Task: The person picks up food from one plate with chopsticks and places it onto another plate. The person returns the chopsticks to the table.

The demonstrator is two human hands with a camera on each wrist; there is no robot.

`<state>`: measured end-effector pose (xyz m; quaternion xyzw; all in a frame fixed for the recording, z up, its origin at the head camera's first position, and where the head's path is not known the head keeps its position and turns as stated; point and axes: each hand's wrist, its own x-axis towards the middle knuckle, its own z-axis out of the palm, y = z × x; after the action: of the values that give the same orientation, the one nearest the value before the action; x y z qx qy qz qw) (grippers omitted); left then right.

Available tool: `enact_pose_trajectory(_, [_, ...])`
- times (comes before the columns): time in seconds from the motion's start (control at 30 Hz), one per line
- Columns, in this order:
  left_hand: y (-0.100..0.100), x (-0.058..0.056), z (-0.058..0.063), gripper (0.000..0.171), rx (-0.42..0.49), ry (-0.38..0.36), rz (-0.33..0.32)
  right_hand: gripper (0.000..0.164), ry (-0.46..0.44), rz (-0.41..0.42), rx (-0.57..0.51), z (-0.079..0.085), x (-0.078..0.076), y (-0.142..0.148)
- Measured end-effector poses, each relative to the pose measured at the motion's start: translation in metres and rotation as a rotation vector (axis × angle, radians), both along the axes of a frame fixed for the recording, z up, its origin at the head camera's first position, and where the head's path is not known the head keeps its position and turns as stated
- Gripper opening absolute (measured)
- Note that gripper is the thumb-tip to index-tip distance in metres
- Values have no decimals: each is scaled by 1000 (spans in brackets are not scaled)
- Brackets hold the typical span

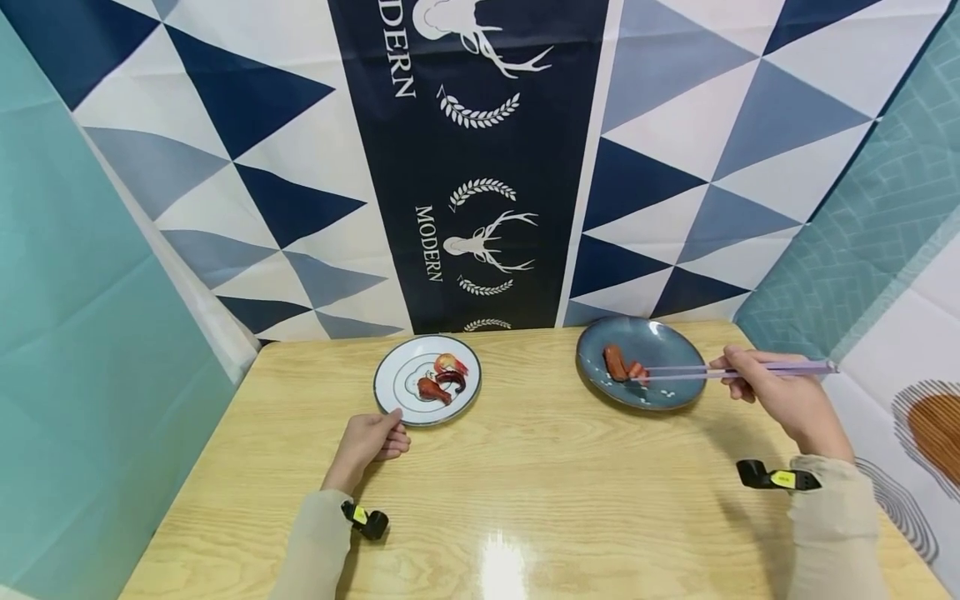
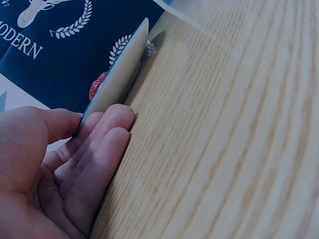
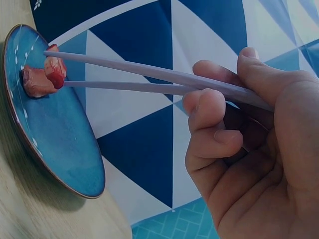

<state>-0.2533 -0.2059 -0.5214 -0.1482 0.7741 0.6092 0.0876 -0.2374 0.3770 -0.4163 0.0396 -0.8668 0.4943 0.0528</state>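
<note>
Right-hand fingers (image 3: 207, 107) bent around purple chopsticks (image 3: 149, 72)

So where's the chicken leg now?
In the head view, the chicken leg lies on the white plate on the left, beside a dark curled piece, near the left hand.

Right hand (image 3: 259, 172) grips lavender chopsticks (image 3: 159, 76). One tip crosses the upper part of a red-and-white food piece (image 3: 56, 72); the other sits at its lower edge. Reddish-brown piece (image 3: 37, 84) just beside it. Blue, brown-rimmed plate (image 3: 70, 144) on wood-grain desk (image 3: 25, 204); triangle-patterned cloth (image 3: 142, 134) behind.
</note>
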Motion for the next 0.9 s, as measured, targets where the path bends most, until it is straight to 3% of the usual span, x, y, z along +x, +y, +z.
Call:
enact_pose_trajectory(0.57, [-2, -1, -2, 41, 5, 8, 4, 39, -6, 34, -14, 4, 0, -10])
enact_pose_trajectory(0.9, [-1, 0, 0, 41, -7, 3, -2, 52, -8, 24, 42, 3, -1, -22])
